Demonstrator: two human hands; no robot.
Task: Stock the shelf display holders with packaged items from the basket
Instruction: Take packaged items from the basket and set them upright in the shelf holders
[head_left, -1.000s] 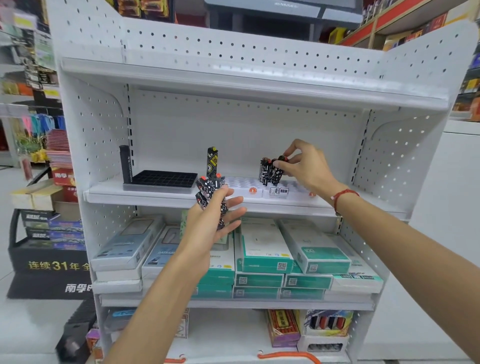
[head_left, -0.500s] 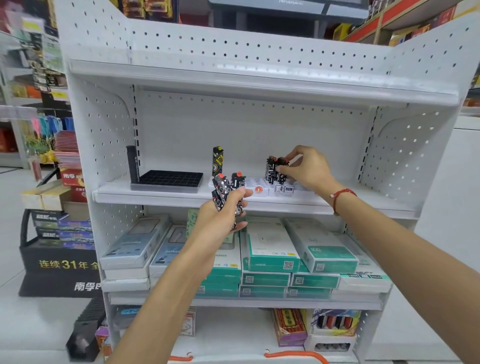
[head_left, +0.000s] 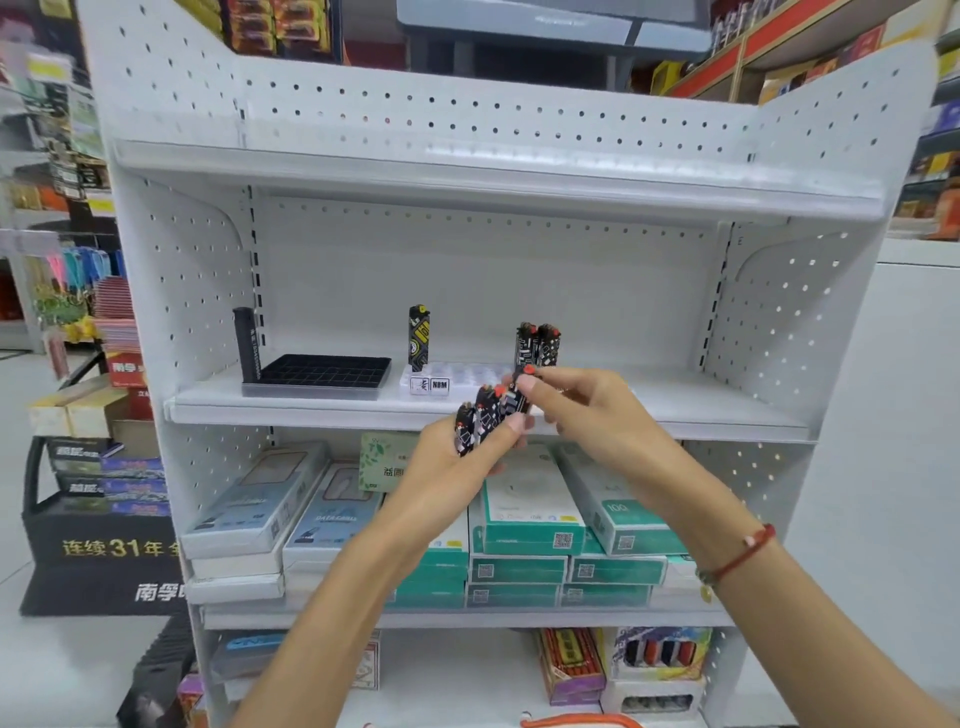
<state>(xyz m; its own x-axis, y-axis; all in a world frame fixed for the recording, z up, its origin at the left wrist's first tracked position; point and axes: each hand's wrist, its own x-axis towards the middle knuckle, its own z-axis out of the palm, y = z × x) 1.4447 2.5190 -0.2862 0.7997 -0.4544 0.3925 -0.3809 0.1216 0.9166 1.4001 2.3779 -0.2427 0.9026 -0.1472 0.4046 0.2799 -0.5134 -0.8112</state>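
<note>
My left hand (head_left: 447, 467) grips a bunch of black patterned lighters (head_left: 480, 418) with red tops, held up in front of the middle shelf. My right hand (head_left: 592, 415) pinches the top of one lighter (head_left: 522, 392) at the right end of that bunch. On the shelf a clear display holder (head_left: 457, 375) carries two matching lighters (head_left: 537, 345) standing at its right and one black-and-yellow lighter (head_left: 418, 338) at its left. A black grid holder (head_left: 324, 374) lies further left with one dark stick (head_left: 245, 343) upright at its corner.
The white pegboard shelf unit (head_left: 727, 405) has side walls close on both sides. Stacked green and white boxes (head_left: 530, 514) fill the shelf below. An orange basket handle (head_left: 582, 719) shows at the bottom edge. Dark crates (head_left: 98, 551) stand on the floor to the left.
My right hand let go of the lighters standing in the clear holder and came back down to the bunch in my left hand, where it now pinches one lighter.
</note>
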